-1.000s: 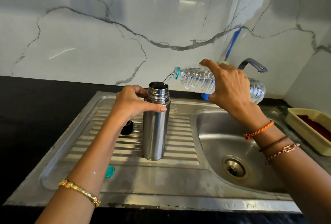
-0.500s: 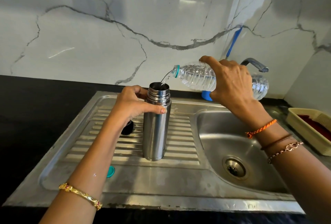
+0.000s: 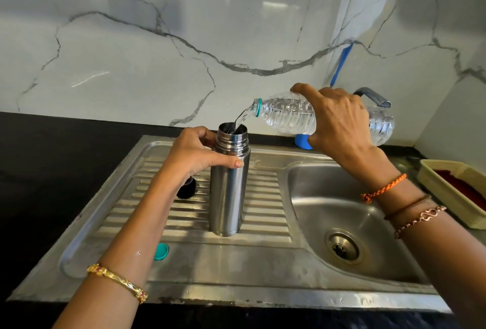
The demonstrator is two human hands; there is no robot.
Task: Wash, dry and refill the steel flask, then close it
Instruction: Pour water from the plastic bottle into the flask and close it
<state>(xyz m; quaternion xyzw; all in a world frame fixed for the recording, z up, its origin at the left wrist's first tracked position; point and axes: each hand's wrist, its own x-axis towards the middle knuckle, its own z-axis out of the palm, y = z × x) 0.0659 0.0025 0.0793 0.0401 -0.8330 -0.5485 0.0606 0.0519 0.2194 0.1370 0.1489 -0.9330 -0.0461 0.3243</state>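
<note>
1. The steel flask (image 3: 229, 184) stood upright and uncapped on the ribbed draining board (image 3: 265, 197), just left of the sink basin (image 3: 342, 213), which serves as landmark here.
2. The left hand (image 3: 194, 156) gripped the flask just below its threaded neck, thumb across the front wall and fingers curled round the back. That high hold looked right for keeping a tall, narrow body from tipping.
3. The right hand (image 3: 339, 123) held a clear plastic bottle (image 3: 289, 118) tilted above and behind the basin, fingers wrapped over its ribbed middle and index finger stretched along the top. A thin stream fell from its mouth into the flask.
4. Handling judgement: the flask was rigid and would not dent under grip, but polished steel beside a wet basin was probably slippery and would grow heavier as it filled. The grooved neck gave the surest purchase.
5. The bottle looked thin-walled and soft; squeezing it could make the stream surge.
6. A black stopper (image 3: 187, 189) lay on the board left of the flask, farther from the basin, partly hidden by the left wrist. A teal cap (image 3: 161, 251) lay nearer the board's front edge.
</note>
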